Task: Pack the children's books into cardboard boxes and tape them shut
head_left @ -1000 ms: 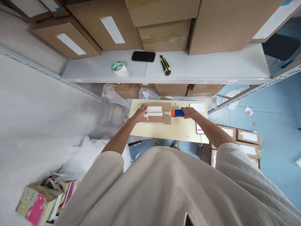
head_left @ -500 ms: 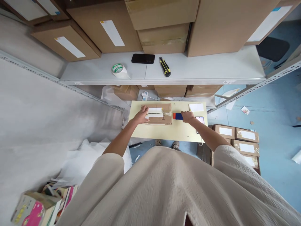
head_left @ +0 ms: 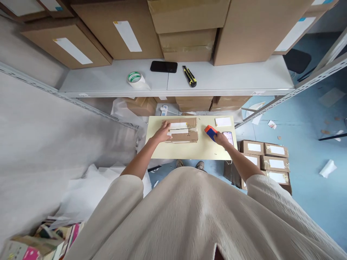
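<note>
The left hand (head_left: 162, 132) lies over the left end of a cardboard carton (head_left: 183, 130), its fingers extended and not curled shut, the thumb set apart on the near side of the top face. Under and to the right of that hand, the carton sits on a pale yellow table (head_left: 206, 153), white labels (head_left: 178, 125) on its top beside the fingertips and clear tape (head_left: 193, 127) at the end away from them. The right hand (head_left: 220, 138) is closed around a blue-and-orange tool (head_left: 210, 133), which slants from the fist toward the far left, its orange end just beyond the carton's right end and apart from it; whether the tool touches the table cannot be told. Just right of the right hand lies a phone with a lit screen (head_left: 228, 137), and beyond that hand a white card (head_left: 223, 121). Past both hands, on a grey shelf (head_left: 230, 77), are a tape roll (head_left: 137, 80), a dark phone (head_left: 163, 66) and a yellow-and-black utility knife (head_left: 189, 76). Well to the right of the right hand stand stacked cartons (head_left: 276, 156).
</note>
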A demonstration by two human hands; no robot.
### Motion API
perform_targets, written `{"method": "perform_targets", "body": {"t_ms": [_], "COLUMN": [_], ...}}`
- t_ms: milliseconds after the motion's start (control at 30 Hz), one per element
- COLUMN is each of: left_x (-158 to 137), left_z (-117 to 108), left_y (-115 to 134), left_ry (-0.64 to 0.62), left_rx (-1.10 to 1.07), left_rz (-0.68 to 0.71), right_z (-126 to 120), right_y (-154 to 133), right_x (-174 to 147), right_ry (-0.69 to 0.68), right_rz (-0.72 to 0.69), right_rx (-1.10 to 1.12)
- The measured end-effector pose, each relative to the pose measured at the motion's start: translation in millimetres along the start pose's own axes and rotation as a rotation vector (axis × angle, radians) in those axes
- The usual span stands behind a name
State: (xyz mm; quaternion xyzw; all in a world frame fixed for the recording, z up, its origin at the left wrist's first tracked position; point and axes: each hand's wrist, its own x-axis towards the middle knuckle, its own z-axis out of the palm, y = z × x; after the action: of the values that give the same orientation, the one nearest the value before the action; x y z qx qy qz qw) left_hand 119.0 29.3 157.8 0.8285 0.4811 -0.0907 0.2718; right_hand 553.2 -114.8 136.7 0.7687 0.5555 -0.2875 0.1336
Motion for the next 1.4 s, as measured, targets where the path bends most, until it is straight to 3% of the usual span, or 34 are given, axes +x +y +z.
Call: {"method": "perform_targets", "body": {"t_ms": [200, 300, 400, 467, 667, 833, 1000, 1200, 1400], "left_x": [-14.7, -28.6, -44.2, -51.7, -52.2, -48.6, -46.4, -39.7, -57.6], "left_z": [3.1, 10.3, 18.9, 23.4, 31.3, 42.4, 53.8, 50.8, 46.9], "left_y": [7.0, 11.7, 16.0, 17.7, 19.9, 22.6, 24.0, 21.2, 12.1], "left_ry": [0.063, 0.106, 0.126, 0.129, 0.134, 0.153, 0.193, 0.200, 0.307], "left_rx": [0.000, 0.030, 0.056, 0.064, 0.111, 0.125, 0.117, 0.100, 0.062], "left_rz": [0.044, 0.099, 0.146, 0.162, 0.160, 0.126, 0.127, 0.150, 0.170], "right_z": [18.1, 24.6, 22.4, 16.4, 7.6, 18.3, 21.3, 18.3, 21.5], "right_y": [-12.0, -17.7, -30.2, -45.4, -111.4, -142.3, -150.3, -155.5, -134.5], "right_x": [-28.2, -32.9, -36.3, -38.7, -40.5, -39.3, -40.8, -38.1, -48.5], "right_ry": [0.045, 0.036, 0.124, 0.225, 0.390, 0.401, 0.347, 0.311, 0.342], "right_rz": [0.025, 0.053, 0.057, -0.026, -0.479, -0.434, -0.371, -0.340, -0.402], "right_rx": [-0.240, -0.212, -0.131, -0.071, -0.052, -0.153, -0.221, -0.231, -0.160]}}
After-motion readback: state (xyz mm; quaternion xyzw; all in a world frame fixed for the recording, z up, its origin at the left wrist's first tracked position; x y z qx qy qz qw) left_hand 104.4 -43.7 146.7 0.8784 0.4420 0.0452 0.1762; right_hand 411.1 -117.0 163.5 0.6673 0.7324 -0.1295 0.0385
